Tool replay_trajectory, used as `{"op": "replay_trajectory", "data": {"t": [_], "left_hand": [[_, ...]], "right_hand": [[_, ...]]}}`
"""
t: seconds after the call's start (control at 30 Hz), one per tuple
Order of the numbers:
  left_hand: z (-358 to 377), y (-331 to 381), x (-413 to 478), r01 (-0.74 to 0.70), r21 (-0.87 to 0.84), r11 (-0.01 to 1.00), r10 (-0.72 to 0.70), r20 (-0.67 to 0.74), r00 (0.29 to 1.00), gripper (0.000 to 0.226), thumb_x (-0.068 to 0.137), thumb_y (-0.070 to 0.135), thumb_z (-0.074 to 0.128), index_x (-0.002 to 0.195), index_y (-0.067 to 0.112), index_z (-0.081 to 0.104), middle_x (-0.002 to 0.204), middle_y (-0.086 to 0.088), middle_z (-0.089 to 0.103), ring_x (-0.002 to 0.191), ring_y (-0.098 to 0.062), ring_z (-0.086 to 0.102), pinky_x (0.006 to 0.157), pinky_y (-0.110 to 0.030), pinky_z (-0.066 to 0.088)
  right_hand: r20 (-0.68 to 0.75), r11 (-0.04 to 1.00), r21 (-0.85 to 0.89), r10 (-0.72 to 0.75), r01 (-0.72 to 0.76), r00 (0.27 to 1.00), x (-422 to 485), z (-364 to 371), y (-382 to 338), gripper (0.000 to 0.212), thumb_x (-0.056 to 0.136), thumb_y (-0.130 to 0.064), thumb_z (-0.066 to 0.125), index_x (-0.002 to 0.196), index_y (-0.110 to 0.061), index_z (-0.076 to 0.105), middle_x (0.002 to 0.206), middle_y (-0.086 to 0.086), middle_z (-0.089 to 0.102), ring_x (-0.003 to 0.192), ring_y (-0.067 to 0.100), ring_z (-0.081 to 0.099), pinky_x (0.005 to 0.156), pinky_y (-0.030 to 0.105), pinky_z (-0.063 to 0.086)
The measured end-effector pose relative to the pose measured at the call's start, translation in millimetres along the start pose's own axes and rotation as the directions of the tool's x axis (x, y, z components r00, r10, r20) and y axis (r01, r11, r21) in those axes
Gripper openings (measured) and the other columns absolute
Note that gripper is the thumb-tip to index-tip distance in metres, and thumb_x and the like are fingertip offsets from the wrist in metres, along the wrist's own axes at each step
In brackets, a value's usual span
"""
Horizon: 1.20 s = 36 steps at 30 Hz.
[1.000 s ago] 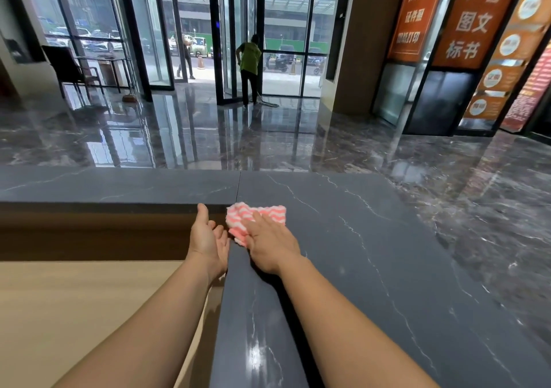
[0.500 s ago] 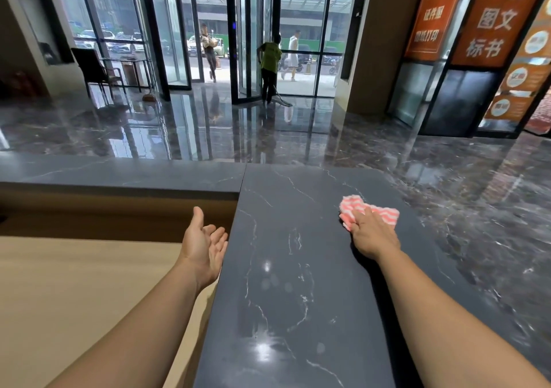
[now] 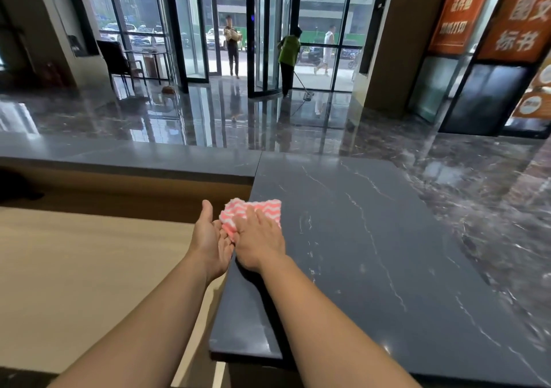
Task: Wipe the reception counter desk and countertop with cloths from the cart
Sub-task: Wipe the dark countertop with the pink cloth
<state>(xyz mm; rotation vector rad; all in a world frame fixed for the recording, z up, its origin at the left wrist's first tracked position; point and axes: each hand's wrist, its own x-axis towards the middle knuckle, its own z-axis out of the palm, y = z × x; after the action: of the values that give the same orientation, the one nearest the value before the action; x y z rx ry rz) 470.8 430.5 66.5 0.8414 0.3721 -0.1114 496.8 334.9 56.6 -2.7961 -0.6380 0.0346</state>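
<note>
As right hand [image 3: 259, 243] presses cloth [image 3: 265, 207], left hand [image 3: 210, 238] open.

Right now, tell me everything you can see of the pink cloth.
The cloth is pink with white zigzag stripes, soft and fluffy-looking, bunched rather than spread flat. It lies at the left edge of the dark veined countertop. The right hand presses flat on its near part and hides it. The cloth's left corner hangs off the edge by the fingers of the open left hand; whether it touches them I cannot tell.
</note>
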Motion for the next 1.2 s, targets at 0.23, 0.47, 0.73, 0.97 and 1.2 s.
{"op": "replay_trajectory", "data": {"t": [0.23,0.47,0.73,0.97,1.2], "left_hand": [[14,1,-12,-0.037,0.095,0.995,0.052,-0.167,0.985,0.084,0.093,0.064,0.035,0.15,0.003,0.023,0.154,-0.016,0.031,0.14,-0.031,0.035,0.113,-0.04,0.034],[15,-5,-29,-0.011,0.276,0.961,0.078,-0.233,0.969,0.085,0.091,0.068,0.037,0.146,0.004,0.033,0.145,-0.016,0.045,0.129,-0.029,0.047,0.096,-0.036,0.044],[1,-16,-54,0.042,0.332,0.943,0.047,-0.255,0.966,0.062,0.088,0.073,0.036,0.065,0.015,0.039,0.074,-0.004,0.046,0.063,-0.014,0.043,0.06,-0.025,0.036],[1,-20,-57,0.007,0.332,0.943,0.07,-0.218,0.973,0.064,0.087,0.074,0.034,0.066,0.015,0.041,0.072,-0.002,0.046,0.058,-0.012,0.047,0.058,-0.024,0.035],[1,-21,-69,-0.018,0.383,0.924,0.091,-0.174,0.98,0.081,0.092,0.071,0.022,0.092,0.004,0.067,0.091,-0.012,0.071,0.088,-0.022,0.065,0.092,-0.037,0.049]], "right_hand": [[-0.024,1.0,0.015,-0.007,0.007,1.0,-34,-26,64,0.047,0.101,-0.022,0.039,0.147,-0.027,0.034,0.16,-0.002,0.021,0.146,0.019,0.018,0.114,0.036,0.021],[-0.112,0.968,0.034,0.252,-0.249,0.961,-78,-50,177,0.046,0.101,-0.04,0.035,0.146,-0.035,0.035,0.156,-0.006,0.031,0.142,0.016,0.028,0.115,0.038,0.025],[-0.151,0.898,0.019,0.437,-0.439,0.887,-80,-49,155,0.043,0.099,-0.04,0.036,0.14,-0.03,0.044,0.149,0.002,0.039,0.138,0.024,0.034,0.108,0.039,0.029],[-0.017,0.985,-0.039,0.166,-0.167,0.986,-70,-13,24,0.047,0.1,-0.034,0.038,0.147,-0.03,0.034,0.16,0.005,0.017,0.147,0.026,0.016,0.118,0.042,0.016],[0.051,0.997,-0.006,-0.077,0.078,0.996,-88,-9,-1,0.047,0.104,-0.03,0.036,0.15,-0.028,0.028,0.163,0.001,0.01,0.15,0.022,0.006,0.119,0.041,0.01]]}}
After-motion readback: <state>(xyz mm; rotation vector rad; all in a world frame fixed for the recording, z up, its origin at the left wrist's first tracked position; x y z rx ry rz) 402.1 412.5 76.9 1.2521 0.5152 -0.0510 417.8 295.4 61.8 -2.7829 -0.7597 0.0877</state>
